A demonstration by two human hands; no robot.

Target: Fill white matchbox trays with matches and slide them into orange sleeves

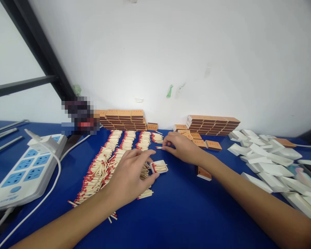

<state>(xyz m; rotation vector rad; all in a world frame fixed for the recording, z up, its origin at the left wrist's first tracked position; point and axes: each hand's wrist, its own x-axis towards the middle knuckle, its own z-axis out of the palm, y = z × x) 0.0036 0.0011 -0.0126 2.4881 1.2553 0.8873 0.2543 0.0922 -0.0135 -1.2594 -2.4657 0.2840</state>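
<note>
Rows of red-tipped matches point(98, 178) lie on the blue table, left of centre. A small white tray point(165, 169) with several matches in it stands beside the fingers of my left hand point(131, 173). That hand is spread, thumb and fingers apart at the tray's left side, with nothing gripped between them. Farther back, my right hand point(182, 147) has its thumb and forefinger pinched at the end of a few matches point(159, 147), just right of a small match pile point(157, 138).
Matchboxes are stacked at the wall, left point(125, 119) and right point(212, 124), with loose boxes point(213, 145) nearby. Another matchbox point(204, 173) lies under my right forearm. White trays point(272, 159) are heaped right. A power strip point(28, 169) with cables lies left.
</note>
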